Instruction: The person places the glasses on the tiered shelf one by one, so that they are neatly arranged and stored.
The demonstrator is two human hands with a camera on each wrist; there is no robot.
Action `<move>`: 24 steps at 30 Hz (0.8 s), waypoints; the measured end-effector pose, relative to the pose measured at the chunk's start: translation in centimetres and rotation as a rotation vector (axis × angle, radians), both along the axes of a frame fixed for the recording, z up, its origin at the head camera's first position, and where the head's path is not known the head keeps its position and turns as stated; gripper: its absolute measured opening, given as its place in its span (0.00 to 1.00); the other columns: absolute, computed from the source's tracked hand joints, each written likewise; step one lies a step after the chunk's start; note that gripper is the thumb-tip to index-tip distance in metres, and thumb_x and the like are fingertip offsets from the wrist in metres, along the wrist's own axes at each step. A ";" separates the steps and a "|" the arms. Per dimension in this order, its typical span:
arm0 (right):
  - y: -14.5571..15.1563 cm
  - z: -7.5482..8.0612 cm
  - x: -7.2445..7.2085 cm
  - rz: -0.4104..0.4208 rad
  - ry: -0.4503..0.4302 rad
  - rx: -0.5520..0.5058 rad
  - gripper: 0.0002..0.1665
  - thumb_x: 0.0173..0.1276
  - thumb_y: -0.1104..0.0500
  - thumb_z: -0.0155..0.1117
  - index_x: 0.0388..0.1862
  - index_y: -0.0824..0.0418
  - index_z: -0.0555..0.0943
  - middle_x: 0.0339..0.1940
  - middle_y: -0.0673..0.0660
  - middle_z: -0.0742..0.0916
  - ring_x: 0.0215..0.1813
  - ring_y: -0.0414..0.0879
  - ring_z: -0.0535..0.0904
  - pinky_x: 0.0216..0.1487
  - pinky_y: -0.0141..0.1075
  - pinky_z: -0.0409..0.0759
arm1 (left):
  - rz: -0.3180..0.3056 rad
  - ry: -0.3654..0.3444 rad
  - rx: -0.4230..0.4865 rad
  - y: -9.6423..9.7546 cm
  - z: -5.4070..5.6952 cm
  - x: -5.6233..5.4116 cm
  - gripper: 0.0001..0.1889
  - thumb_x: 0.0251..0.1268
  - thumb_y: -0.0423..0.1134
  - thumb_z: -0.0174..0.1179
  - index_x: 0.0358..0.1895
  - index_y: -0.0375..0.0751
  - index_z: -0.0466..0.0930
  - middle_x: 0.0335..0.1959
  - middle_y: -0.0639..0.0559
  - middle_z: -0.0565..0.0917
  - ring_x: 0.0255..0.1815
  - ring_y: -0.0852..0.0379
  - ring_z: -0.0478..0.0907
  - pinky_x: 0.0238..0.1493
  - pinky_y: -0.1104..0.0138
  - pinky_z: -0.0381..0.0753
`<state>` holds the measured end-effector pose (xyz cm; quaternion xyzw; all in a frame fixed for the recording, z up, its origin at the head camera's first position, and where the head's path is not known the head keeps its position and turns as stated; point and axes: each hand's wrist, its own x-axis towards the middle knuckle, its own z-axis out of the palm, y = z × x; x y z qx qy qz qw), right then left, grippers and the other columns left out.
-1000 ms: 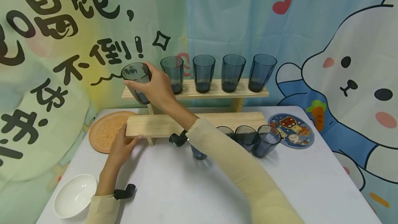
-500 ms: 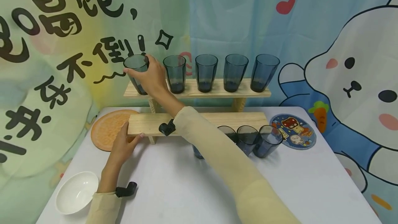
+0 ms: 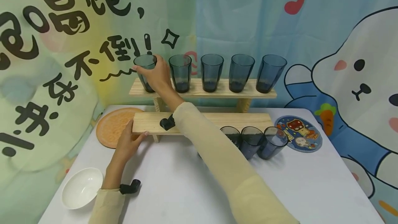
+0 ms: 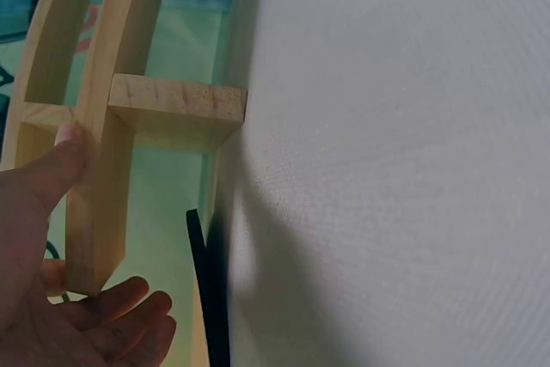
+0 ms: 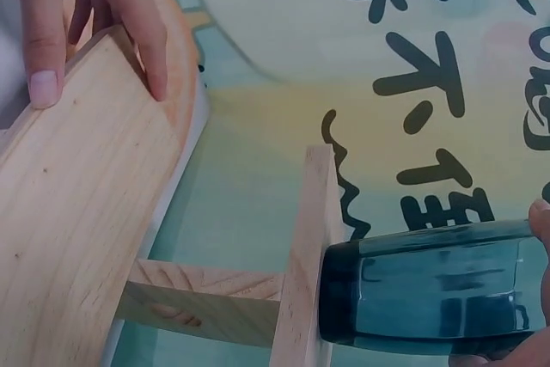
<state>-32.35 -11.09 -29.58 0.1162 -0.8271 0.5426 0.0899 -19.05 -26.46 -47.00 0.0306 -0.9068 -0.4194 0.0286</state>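
Observation:
My right hand [image 3: 158, 75] holds a blue-tinted drinking glass [image 3: 145, 83] by its upper part, at the left end of the rack's upper board [image 3: 194, 93]. In the right wrist view the glass [image 5: 438, 290] has its dark base right at the board's surface. Several matching glasses [image 3: 212, 73] stand in a row to its right. My left hand [image 3: 126, 144] grips the left end of the lower board [image 3: 149, 123] of the two-tier wooden rack. From the left wrist view, the thumb of that hand [image 4: 43, 212] lies against the wood and its other fingers are around the end.
More blue glasses [image 3: 273, 143] stand on the white table [image 3: 174, 182] before the rack, partly behind my right sleeve. A white bowl [image 3: 82, 188] sits at the left front. An orange round mat [image 3: 112, 130] lies left of the rack, a blue cartoon mat [image 3: 300, 134] right.
My right hand has lowered the glass from above and in front of the upper board onto its left end. The left hand keeps its grip. The view has shifted slightly.

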 end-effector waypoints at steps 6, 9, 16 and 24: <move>0.0 -0.2 -0.1 -0.001 0.016 -0.012 0.54 0.68 0.35 0.74 0.83 0.57 0.64 0.78 0.55 0.75 0.75 0.50 0.74 0.68 0.42 0.79 | 0.000 0.003 -0.007 -0.1 0.1 -0.1 0.50 0.79 0.55 0.61 0.86 0.32 0.40 0.84 0.25 0.52 0.84 0.27 0.51 0.80 0.35 0.53; -0.1 -0.4 -0.1 0.003 0.013 -0.008 0.55 0.68 0.35 0.74 0.84 0.57 0.62 0.79 0.55 0.74 0.76 0.50 0.73 0.70 0.43 0.77 | 0.001 0.009 -0.004 -0.1 -0.1 -0.1 0.50 0.79 0.54 0.61 0.86 0.32 0.41 0.84 0.25 0.52 0.84 0.27 0.51 0.80 0.35 0.53; 0.8 -0.9 0.8 0.048 -0.089 0.017 0.66 0.67 0.34 0.74 0.89 0.55 0.47 0.87 0.55 0.62 0.85 0.52 0.62 0.78 0.48 0.70 | -0.011 0.021 0.017 0.1 -0.4 -0.1 0.49 0.79 0.53 0.61 0.86 0.31 0.40 0.84 0.26 0.53 0.84 0.28 0.52 0.81 0.37 0.53; 4.3 -0.8 4.8 0.195 -0.210 0.171 0.72 0.69 0.34 0.73 0.89 0.56 0.35 0.89 0.60 0.56 0.86 0.56 0.57 0.80 0.54 0.66 | -0.004 -0.015 0.017 -0.1 -0.2 0.2 0.51 0.80 0.56 0.59 0.86 0.32 0.37 0.84 0.25 0.51 0.84 0.27 0.50 0.80 0.35 0.52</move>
